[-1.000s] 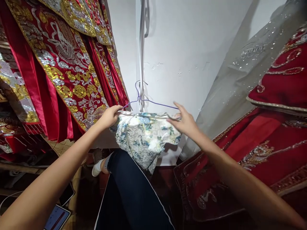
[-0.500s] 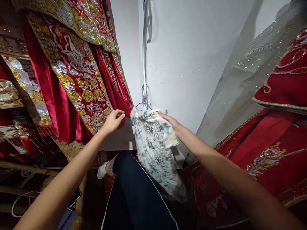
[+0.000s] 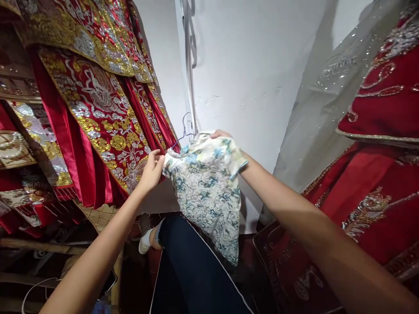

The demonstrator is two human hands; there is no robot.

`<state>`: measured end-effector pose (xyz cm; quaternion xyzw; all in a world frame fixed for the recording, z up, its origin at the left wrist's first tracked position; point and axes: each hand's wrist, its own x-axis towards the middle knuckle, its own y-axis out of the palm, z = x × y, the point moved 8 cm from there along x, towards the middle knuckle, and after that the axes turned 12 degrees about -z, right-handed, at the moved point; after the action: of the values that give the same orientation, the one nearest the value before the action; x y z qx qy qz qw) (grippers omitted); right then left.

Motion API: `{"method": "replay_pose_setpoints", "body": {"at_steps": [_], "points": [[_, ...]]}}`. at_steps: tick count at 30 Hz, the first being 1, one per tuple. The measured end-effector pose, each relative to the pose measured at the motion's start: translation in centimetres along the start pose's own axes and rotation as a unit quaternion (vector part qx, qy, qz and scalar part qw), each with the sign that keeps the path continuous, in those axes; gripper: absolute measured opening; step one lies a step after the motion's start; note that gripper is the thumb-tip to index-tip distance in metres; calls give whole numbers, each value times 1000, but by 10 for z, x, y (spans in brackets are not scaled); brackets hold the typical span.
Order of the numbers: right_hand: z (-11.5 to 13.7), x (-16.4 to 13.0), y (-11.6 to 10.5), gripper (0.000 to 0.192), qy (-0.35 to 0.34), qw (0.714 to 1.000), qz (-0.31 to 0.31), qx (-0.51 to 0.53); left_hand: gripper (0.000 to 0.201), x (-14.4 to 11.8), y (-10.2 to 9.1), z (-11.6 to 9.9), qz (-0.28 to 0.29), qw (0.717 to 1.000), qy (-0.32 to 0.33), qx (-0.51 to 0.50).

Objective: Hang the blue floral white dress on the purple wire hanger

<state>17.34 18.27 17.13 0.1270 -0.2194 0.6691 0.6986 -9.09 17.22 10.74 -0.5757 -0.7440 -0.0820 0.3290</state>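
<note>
While half under the floral garment (image 3: pixel 206 187), right hand (image 3: pixel 220 134), fingers curled over its top.

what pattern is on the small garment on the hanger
The small garment is cream with a blue-green swirling floral brocade pattern, clearest in the head view.

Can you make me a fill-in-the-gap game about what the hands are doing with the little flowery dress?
1. The floral garment hangs on a thin wire ____.
2. The left hand pinches the garment's edge beside robes whose main color is ____.
3. The right hand is mostly hidden behind the garment's ____ edge.
4. Behind the garment the wall is ____.

Missing words: hanger; red; top; white
</note>
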Motion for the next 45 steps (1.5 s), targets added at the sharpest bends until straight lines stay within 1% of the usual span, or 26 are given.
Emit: {"method": "replay_pose_setpoints", "body": {"at_steps": [2,3,5,7,10,12,14,15,16,18,19,20,21,23,25,28,31,33,34,36,37,38,39,41,43,45], "points": [[-15,-16,40,26,70,993,95,19,68,-1,13,-3,43,991,-84,-96],[-20,-28,56,24,77,989,123,12,70,-3,20,-5,66,981,-121,-133],[-22,-59,81,25,29,984,175,-26,65,-10,31,-8,106,967,-168,-161],[-19,-98,99,33,-31,969,238,-63,56,-21,39,-11,140,963,-179,-146],[-13,-147,105,41,-95,946,289,-113,52,-47,47,-21,188,962,-155,-126],[-6,-161,96,37,-164,931,288,-152,44,-67,46,-38,211,962,-119,-123],[1,-160,78,28,-255,918,248,-175,36,-87,41,-63,252,961,-61,-99],[1,-152,64,26,-292,916,207,-181,32,-98,37,-78,283,956,-23,-74],[-1,-142,47,30,-313,918,155,-186,26,-107,32,-92,314,948,17,-40],[-15,-118,7,49,-303,930,37,-205,15,-118,20,-114,349,932,89,33],[-25,-107,-12,55,-274,937,-6,-215,14,-119,13,-121,349,928,114,61],[-37,-99,-27,54,-234,947,-24,-219,15,-117,7,-124,337,929,131,78],[-48,-93,-38,48,-189,957,-19,-218,17,-112,2,-124,317,934,142,88],[-62,-92,-47,42,-113,972,25,-206,21,-98,-2,-118,260,947,157,99],[-61,-95,-51,46,-85,976,40,-195,24,-81,-1,-111,196,957,184,107],[-44,-93,-65,45,-83,981,-17,-177,30,-57,6,-114,119,954,251,113],[-39,-79,-92,44,-41,988,-91,-121,37,-35,9,-125,55,940,313,126],[-46,-66,-113,45,13,989,-136,-52,46,-18,2,-117,-20,941,308,139],[-51,-59,-121,45,43,988,-148,-17,53,-8,-3,-106,-64,947,284,140],[-63,-47,-128,44,104,983,-147,40,74,9,-9,-68,-132,967,192,106],[-68,-41,-128,42,132,980,-137,60,82,15,-7,-43,-150,978,126,68],[-73,-37,-126,39,160,976,-126,78,86,20,-1,-16,-146,988,47,10],[-78,-33,-123,36,187,971,-112,95,86,21,8,10,-132,989,-34,-60],[-86,-29,-113,31,243,959,-73,127,81,17,31,46,-99,969,-151,-171],[-92,-28,-103,31,293,945,-23,148,71,8,49,60,-67,953,-190,-227],[-95,-31,-95,34,324,933,19,154,61,-2,59,60,-37,950,-186,-249]]}}
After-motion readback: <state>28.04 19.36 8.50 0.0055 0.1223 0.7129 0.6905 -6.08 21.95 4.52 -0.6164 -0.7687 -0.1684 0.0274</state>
